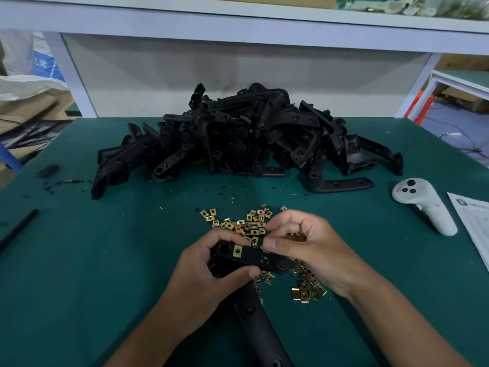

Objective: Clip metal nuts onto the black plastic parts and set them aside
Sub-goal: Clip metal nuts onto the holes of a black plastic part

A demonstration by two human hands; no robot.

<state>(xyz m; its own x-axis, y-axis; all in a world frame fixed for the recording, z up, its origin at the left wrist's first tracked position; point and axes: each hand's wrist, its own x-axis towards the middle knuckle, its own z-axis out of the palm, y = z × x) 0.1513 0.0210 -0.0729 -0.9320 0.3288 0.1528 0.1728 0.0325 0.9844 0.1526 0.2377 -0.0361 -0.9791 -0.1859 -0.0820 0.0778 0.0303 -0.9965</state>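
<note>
A green-covered worktop stands against a pale panel under a white shelf, with boxes and sacks off to the left. At its far side a big heap of black plastic parts is piled, one loose part lying flat just in front of its right end. Nearer, brass-coloured metal nuts are scattered in a loose spread that runs under and beside both hands. The left hand has its fingers and thumb wrapped round one end of a black part, held just above the nuts; the part's long arm runs down toward the person, out of the bottom of the view. One nut is already clipped on the part's upper edge, beside a round hole. The right hand is curled at the part's other end, thumb and forefinger pinched together at its top edge; a nut seems to be between them, though I cannot tell for sure. To the right lie a white controller and a printed sheet. A black rod lies at the left edge.
</note>
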